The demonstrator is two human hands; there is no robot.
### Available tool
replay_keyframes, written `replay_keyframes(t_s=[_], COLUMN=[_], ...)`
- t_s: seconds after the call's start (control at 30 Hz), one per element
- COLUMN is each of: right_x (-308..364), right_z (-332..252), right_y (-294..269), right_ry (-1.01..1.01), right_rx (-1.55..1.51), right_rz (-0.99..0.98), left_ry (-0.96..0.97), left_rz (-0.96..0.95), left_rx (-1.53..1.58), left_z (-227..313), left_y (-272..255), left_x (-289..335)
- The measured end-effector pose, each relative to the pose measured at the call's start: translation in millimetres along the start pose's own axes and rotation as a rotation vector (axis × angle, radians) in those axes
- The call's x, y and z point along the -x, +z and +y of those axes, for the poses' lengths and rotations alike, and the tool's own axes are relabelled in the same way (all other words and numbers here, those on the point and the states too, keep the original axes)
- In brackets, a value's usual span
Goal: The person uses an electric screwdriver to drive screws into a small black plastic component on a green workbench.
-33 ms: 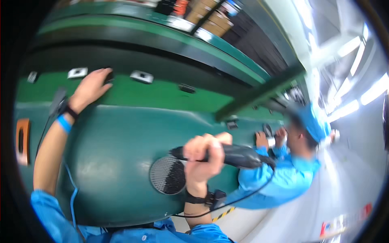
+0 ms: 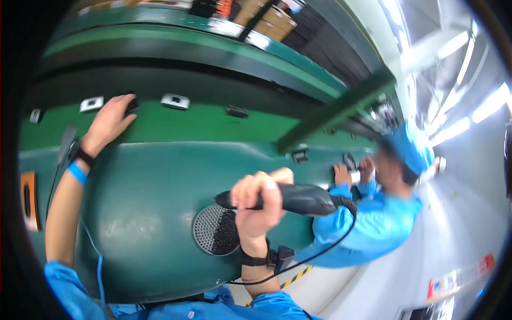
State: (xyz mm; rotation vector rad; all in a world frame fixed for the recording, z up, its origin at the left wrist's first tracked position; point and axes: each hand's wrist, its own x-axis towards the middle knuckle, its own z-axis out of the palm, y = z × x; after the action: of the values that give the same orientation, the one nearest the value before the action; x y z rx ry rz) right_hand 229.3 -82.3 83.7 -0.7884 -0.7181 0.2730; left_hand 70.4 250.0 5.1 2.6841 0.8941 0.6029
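Slightly leftward in view now, the bare right hand (image 2: 260, 202) clamps around a black cylindrical corded tool (image 2: 306, 200); the half-spread left hand (image 2: 108, 121) touches a small black block (image 2: 133, 105), grip unclear.

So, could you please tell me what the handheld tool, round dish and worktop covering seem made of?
Handheld tool: probably plastic, glossy black with soft highlights. Round dish: matte grey and dotted; metal or plastic, unclear which. Worktop covering: likely smooth green rubber or vinyl, given its satin sheen.
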Motion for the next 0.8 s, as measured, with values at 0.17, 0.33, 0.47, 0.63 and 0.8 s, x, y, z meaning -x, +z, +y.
replay_keyframes(t_s=[0.17,0.33,0.47,0.63,0.8], right_x=[-2.0,0.4,8.0,14.6,25.6], right_z=[-14.8,-22.7,-23.2,-8.9,-3.3], right_y=[-12.4,-23.4,-14.0,-5.4,5.9], right_ry=[-0.044,-0.092,-0.078,-0.078,-0.041], right_rx=[0.020,-0.018,-0.008,-0.101,0.003], right_rz=[0.001,-0.009,0.008,-0.051,-0.057], left_ry=[0.087,0.241,0.159,0.145,0.178], left_rz=[0.129,-0.124,-0.195,-0.129,0.063], left_rx=[-0.370,-0.323,-0.172,-0.022,-0.097], left_z=[-44.5,-98.5,-79.8,-73.2,-62.5], left_y=[-11.7,-21.1,-48.7,-63.8,-64.0], left_x=[-7.3,-12.8,-21.2,-16.0,3.0])
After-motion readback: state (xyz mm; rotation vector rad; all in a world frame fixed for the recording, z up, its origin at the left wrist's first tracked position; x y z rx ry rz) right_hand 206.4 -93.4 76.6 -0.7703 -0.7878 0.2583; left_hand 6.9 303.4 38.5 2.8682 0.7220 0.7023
